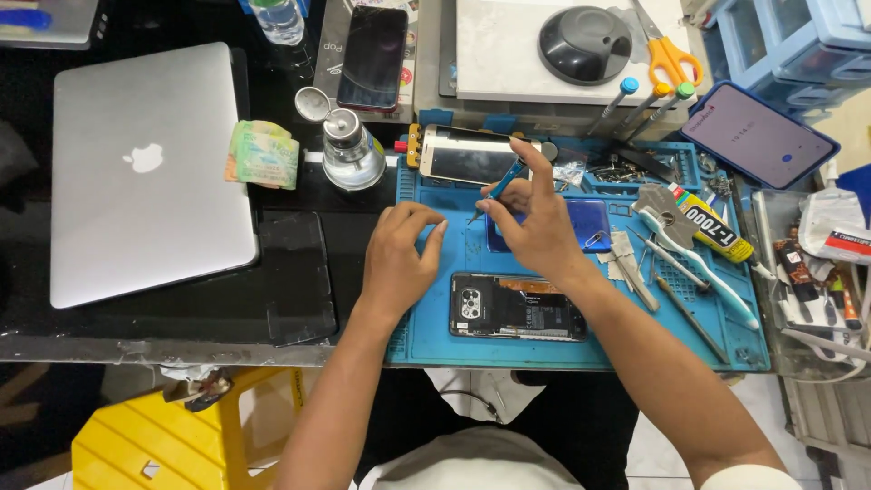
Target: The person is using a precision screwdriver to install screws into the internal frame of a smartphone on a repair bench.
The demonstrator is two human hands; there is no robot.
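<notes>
Screwdriver work was in hand: my right hand (535,222) pinched a slim blue-handled screwdriver (497,190), tip on the blue silicone repair mat (435,336). My left hand (399,259) rested curled and empty beside it. I judged the next move needed a steady tip toward the opened black phone (517,307).

Blue repair mat (435,336) under my hands, blue-handled screwdriver (502,186), silver laptop (136,172) on the left, orange-handled scissors (670,56) far right, yellow stool (154,436) near left.

Both forearms extended forward, converging. Left hand (399,254) palm down, fingers curled loosely, thumb out to the right. Right hand (535,222) raised slightly, index extended, thumb and middle finger pinched in a closed grip.
</notes>
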